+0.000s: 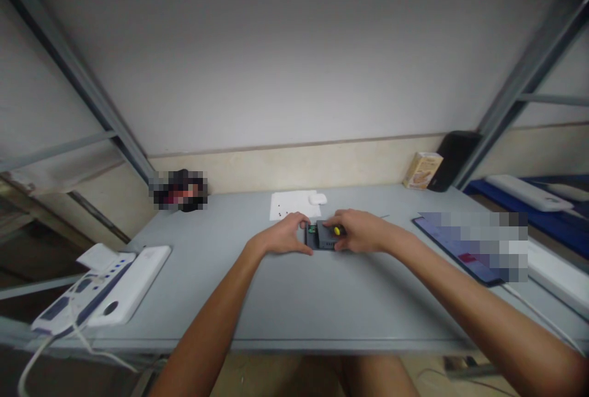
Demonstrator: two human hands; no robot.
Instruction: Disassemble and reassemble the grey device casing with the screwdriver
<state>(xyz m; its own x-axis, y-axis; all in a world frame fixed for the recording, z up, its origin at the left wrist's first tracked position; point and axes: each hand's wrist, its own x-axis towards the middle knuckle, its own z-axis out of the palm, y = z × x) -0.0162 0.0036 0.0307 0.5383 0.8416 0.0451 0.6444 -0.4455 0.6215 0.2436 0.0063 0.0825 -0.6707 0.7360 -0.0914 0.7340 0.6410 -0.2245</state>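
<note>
On the desk in front of me lies a small dark grey electronic device (311, 242), with a green circuit board (312, 229) showing at its left end. My left hand (291, 234) grips that end, thumb at the near edge and fingers at the far edge. A dark box-shaped cover (326, 236) with small slots sits over the right part. My right hand (361, 230) has its fingers and thumb closed around this cover. Tucked in the same hand is a tool with a yellow end (338, 231), probably a screwdriver; its thin shaft shows beyond the hand.
Behind the device lie a white paper (291, 204) with several tiny black screws and a white rounded case (317, 199). Power strips (87, 292) with cables are on the left. A tablet (460, 250), a yellow box (422, 170) and a black case (454, 161) stand right.
</note>
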